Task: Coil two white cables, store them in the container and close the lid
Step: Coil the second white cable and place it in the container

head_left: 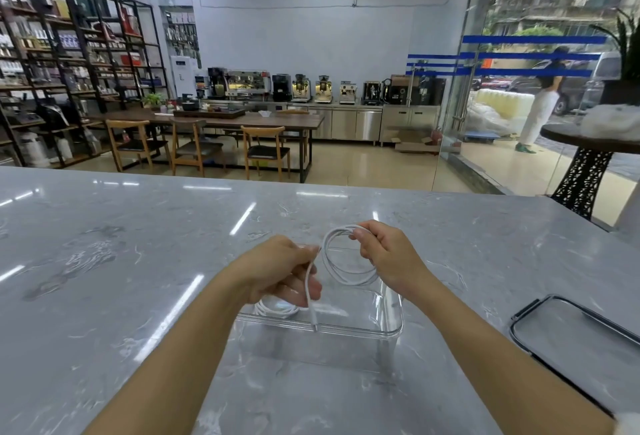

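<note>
Above open clear container [360, 330]: right hand [384, 253] gripping coiled white cable [341, 270]; left hand [277, 270] pinching its tail. Lid [581, 334] well right, worktop [121, 261] bare around.

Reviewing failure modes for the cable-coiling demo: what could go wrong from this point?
1. The right hand pinches the coil at one spot only; its loops may spring apart when lowered into the container.
2. The loose end hanging from the left hand drapes across the container's near rim and could get trapped under the lid.
3. The first coiled cable already lies in the left end, so the second could snag it.
</note>
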The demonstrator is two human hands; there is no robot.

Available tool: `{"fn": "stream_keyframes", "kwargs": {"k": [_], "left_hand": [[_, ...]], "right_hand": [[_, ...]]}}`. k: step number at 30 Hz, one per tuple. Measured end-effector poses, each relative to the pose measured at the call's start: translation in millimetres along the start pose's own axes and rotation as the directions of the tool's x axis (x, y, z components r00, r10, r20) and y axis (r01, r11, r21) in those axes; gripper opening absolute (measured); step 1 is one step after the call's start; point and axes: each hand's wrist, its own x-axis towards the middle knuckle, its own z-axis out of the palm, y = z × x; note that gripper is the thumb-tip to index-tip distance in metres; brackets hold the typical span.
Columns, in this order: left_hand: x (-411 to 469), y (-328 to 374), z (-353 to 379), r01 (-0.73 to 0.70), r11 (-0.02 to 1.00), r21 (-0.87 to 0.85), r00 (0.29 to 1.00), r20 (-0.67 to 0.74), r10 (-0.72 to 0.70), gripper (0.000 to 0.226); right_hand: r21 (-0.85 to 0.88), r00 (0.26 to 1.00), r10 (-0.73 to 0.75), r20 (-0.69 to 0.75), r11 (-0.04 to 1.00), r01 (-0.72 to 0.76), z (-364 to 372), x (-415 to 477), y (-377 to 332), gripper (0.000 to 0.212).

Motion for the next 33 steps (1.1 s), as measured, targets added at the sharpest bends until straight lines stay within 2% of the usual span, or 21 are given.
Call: {"fn": "stream_keyframes", "kwargs": {"k": [3,5,7,9,11,13,16,20,24,26,28,31,33], "left_hand": [[1.7,-7.3,-9.7,-0.021,0.999,-0.045,0.999,0.045,0.023,0.027],[6.5,-12.9,-9.8,-0.055,0.968,-0.245,0.996,0.052,0.070,0.019],[9.6,-19.8,-1.8,-0.021,0.852,-0.522,0.990,0.106,0.089,0.016],[11.1,-26.1,12.1,0.038,0.698,-0.715,0.975,0.180,0.132,0.011],[13.4,-28.4,24.7,0.030,0.578,-0.816,0.967,0.170,0.189,0.013],[16.9,-25.5,33.9,-0.077,0.540,-0.838,0.970,0.061,0.233,0.014],[21.8,-22.0,41.7,-0.284,0.599,-0.749,0.949,-0.128,0.290,0.013],[22.3,-20.6,50.2,-0.453,0.757,-0.471,0.886,-0.335,0.321,0.013],[21.3,-17.3,51.6,-0.433,0.886,-0.164,0.823,-0.473,0.315,0.034],[22.0,-18.6,50.9,-0.395,0.914,0.090,0.752,-0.540,0.378,0.031],[25.6,-22.0,51.2,-0.347,0.905,0.245,0.693,-0.583,0.423,0.026],[29.8,-29.7,48.2,-0.297,0.909,0.292,0.668,-0.617,0.416,0.026],[29.4,-33.3,44.7,-0.265,0.938,0.221,0.722,-0.600,0.345,0.025]], "right_hand": [[-0.038,1.000,0.009,0.026,0.999,-0.008,-0.4,0.6,5.4,0.021],[-0.034,0.999,0.016,0.034,0.999,-0.014,1.1,1.0,6.8,0.022],[0.010,1.000,0.017,0.021,1.000,-0.017,1.5,2.4,6.9,0.022],[0.032,1.000,0.019,0.018,0.999,-0.020,1.8,4.1,6.3,0.022],[0.039,0.999,0.025,0.026,0.999,-0.026,3.6,5.3,5.1,0.021],[0.060,0.999,0.030,0.021,0.998,-0.031,4.3,5.4,4.6,0.021],[0.126,0.999,0.022,0.029,0.992,-0.026,2.1,3.4,4.5,0.022],[0.136,0.999,0.032,0.034,0.990,-0.037,0.2,1.6,5.3,0.024],[0.045,0.999,-0.017,0.039,0.999,0.015,1.7,-1.4,4.7,0.023],[-0.036,0.997,-0.068,0.047,0.997,0.070,7.7,-4.7,4.4,0.024],[-0.105,0.989,-0.138,0.045,0.984,0.142,14.7,-6.0,4.9,0.025],[-0.267,0.947,-0.321,0.006,0.912,0.311,19.7,-6.1,6.4,0.024],[-0.466,0.840,-0.543,-0.004,0.744,0.479,16.9,-7.2,8.5,0.024]]}}
